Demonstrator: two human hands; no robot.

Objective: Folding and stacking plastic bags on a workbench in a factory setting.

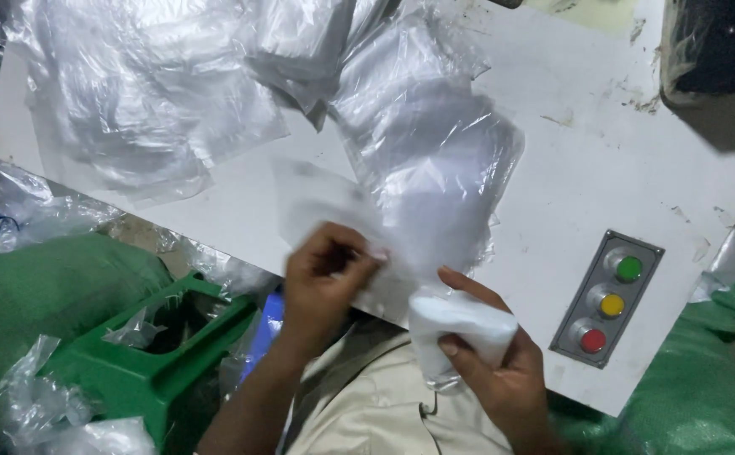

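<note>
Nearest the camera, the right hand [494, 362] is clenched around a folded white pad [460, 329] that sits partly inside the mouth of a clear plastic bag [435, 177]. The thumb presses on the pad's lower edge and the fingers wrap its far side. The bag trails away toward twelve o'clock across the white table [603, 160].

At nine o'clock from that hand, the left hand [325, 286] has its grip pinched shut on the bag's open edge, fingertips [374, 253] together on a thin flap of film (the flap is blurred, so exactly how much film is caught cannot be told).

To do this well, I would judge that the pinching hand should keep the film taut and the mouth spread, so the pad slides in flat rather than bunching the plastic.

A loose heap of more clear bags [140, 101] lies at ten o'clock on the table. A green plastic stool [148, 354] stands at eight o'clock. A grey panel with three round buttons [607, 299], green, yellow and red, sits at three o'clock.
</note>
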